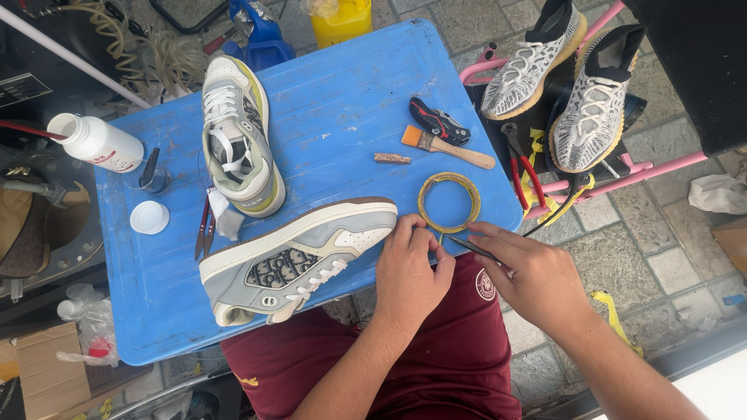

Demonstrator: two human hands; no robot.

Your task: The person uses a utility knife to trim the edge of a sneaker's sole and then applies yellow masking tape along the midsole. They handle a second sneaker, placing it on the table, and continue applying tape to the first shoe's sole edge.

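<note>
My left hand (408,268) rests at the near edge of the blue table (342,93), fingertips pinched beside the toe of a grey and white sneaker (292,257) lying on its side. My right hand (529,272) holds a thin dark tool (471,247), its tip pointing toward my left fingers. Just beyond both hands lies a thin roll of yellow tape (449,202). A second sneaker (237,136) of the same kind, with yellow-green trim, stands upright farther back on the left.
On the table lie a small brush (445,145), a black and red cutter (440,120), a white bottle (97,142) with its cap (149,218) off, and red tweezers (205,227). Two white patterned shoes (564,70) sit on a pink rack (622,175) to the right.
</note>
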